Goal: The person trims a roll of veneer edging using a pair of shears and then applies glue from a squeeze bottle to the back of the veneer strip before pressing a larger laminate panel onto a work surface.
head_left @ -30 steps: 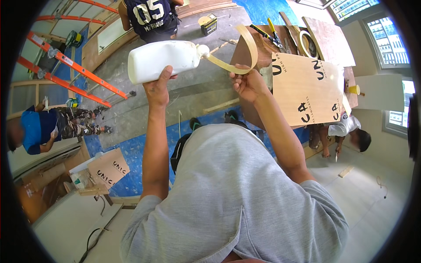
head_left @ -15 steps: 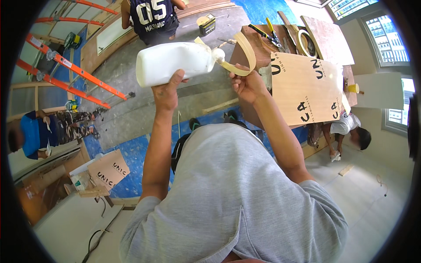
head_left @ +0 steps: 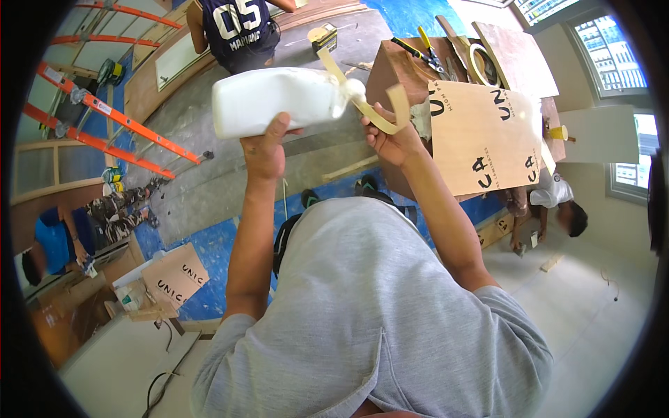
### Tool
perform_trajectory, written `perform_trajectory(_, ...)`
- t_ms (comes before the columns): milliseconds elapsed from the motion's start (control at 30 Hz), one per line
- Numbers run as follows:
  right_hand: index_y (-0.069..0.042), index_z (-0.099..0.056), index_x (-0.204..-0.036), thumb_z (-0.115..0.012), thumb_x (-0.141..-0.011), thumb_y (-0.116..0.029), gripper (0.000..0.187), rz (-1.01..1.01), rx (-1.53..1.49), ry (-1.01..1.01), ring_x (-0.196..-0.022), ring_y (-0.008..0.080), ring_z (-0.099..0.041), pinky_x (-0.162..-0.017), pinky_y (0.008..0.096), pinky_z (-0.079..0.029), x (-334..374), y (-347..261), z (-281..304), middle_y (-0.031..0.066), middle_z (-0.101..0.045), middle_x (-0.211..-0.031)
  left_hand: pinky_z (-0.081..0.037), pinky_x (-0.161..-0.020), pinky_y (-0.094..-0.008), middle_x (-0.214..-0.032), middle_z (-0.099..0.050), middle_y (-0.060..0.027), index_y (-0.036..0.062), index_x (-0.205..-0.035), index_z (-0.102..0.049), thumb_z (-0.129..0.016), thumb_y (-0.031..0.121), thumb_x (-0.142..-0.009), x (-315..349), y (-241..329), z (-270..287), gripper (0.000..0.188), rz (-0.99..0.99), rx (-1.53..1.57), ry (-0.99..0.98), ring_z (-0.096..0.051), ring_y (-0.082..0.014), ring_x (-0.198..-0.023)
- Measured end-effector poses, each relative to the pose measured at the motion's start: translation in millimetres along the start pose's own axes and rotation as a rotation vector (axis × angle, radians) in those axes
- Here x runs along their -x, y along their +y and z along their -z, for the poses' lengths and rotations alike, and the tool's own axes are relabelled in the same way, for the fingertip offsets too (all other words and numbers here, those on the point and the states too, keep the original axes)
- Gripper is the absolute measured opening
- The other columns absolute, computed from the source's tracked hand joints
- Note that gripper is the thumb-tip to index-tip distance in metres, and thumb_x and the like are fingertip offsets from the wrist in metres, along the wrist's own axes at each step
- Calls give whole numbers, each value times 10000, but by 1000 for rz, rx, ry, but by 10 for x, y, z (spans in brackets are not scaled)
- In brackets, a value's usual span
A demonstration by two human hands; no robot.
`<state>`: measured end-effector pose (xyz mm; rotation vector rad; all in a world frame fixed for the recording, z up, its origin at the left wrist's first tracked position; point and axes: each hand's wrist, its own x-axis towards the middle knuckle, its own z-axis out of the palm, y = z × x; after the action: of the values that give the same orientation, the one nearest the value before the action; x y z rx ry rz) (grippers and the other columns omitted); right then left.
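Observation:
My left hand [head_left: 266,148] grips a large white plastic bottle [head_left: 275,103] from below. The bottle lies nearly level, its rounded white tip pointing right. A thin, pale wood-coloured strip [head_left: 375,120] is pinched in my right hand [head_left: 394,139], thumb and fingertips closed on it. One part of the strip passes at the bottle's tip and sticks out beyond it, far and left; the other end curls up above my right hand. Strip and tip overlap in view, and I cannot tell whether they touch.
At right stands a brown wooden box [head_left: 401,80] with pliers [head_left: 433,59], a tape roll [head_left: 482,66] and a printed panel [head_left: 486,139]. An orange ladder [head_left: 125,122] leans at left. Co-workers are ahead [head_left: 240,31], at left [head_left: 59,237] and at right [head_left: 550,202]. Blue sheeting [head_left: 219,244] covers some floor.
The strip has shifted past the bottle's tip, so more of it sticks out on the far side and its loop near my right hand is smaller. The left co-worker's arms have moved.

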<state>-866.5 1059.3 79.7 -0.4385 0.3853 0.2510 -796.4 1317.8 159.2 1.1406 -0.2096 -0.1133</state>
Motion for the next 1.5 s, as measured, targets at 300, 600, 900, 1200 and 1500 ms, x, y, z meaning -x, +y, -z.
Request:
perform_trajectory(300,-11,-580,-1300,-484,-1081,-320,390,174,163,-114,-851,169,-647,-785,325,-563,-6,54,-229,107,-680,-1021,-629,-713,-371,-1241,-647,-118,39,-1400,-483,-707,166,-927,75,147,138,539,80,115,-99,-701,-253,-1028)
perform_trajectory(600,7,-550,-1385,-506,-1067,-295,441,333,175,-64,-942,168,-672,-856,323,-549,96,186,-418,85,-686,-1077,-527,-948,-396,-1264,-645,-74,58,-1399,-510,-735,57,-891,203,309,343,556,-53,-65,-304,-655,-231,-1087)
perform_trajectory(900,-23,-549,-1373,-526,-1056,-339,449,359,173,-189,-878,139,-661,-799,283,-558,341,341,-632,31,-671,-1011,-422,-1103,-396,-1313,-627,-31,86,-1398,-533,-773,41,-856,247,355,793,594,82,78,-451,-575,-201,-1251)
perform_trajectory(1200,2,-528,-1382,-548,-1045,-371,504,583,285,-35,-869,131,-637,-795,276,-562,512,395,-767,46,-675,-999,-425,-1103,-413,-1315,-621,-24,95,-1385,-539,-840,141,-822,378,393,1000,640,243,115,-563,-570,-213,-1253)
perform_trajectory(1500,23,-513,-1392,-561,-1040,-356,519,646,234,-42,-898,125,-642,-800,291,-573,589,427,-665,51,-690,-992,-446,-1075,-423,-1282,-634,-38,82,-1369,-553,-865,217,-811,446,476,1021,654,292,65,-659,-592,-225,-1212)
